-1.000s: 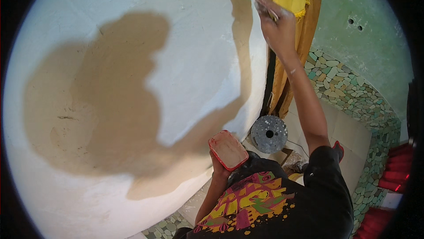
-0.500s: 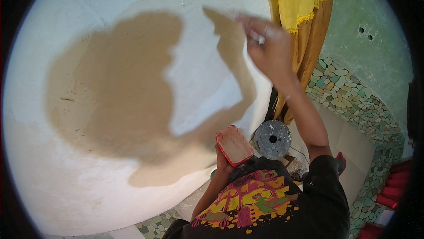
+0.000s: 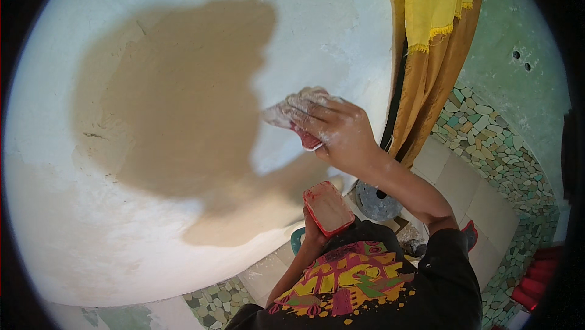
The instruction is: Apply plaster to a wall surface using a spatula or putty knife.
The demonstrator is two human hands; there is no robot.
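My right hand (image 3: 341, 129), dusted white, grips a putty knife (image 3: 304, 135) with a red handle and a whitened blade against or just over the curved white wall (image 3: 140, 220) at the middle of the view. The knife's edge is hard to make out under my fingers. Lower down, my left hand (image 3: 312, 227) holds a red rectangular tub (image 3: 328, 207) of pale beige paste. Shadows of my head and arm cover much of the wall.
Yellow and mustard curtains (image 3: 423, 7) hang at the wall's right edge. A round grey metal piece (image 3: 373, 205) sits on floor tiles (image 3: 487, 226) beside me. A pebble border (image 3: 475, 123) runs along a green wall (image 3: 512, 31). Red fabric (image 3: 536, 275) lies at lower right.
My right hand has swept down and left from the upper curtain edge to the middle of the white wall, still holding the knife. My left hand and tub have shifted only slightly right.
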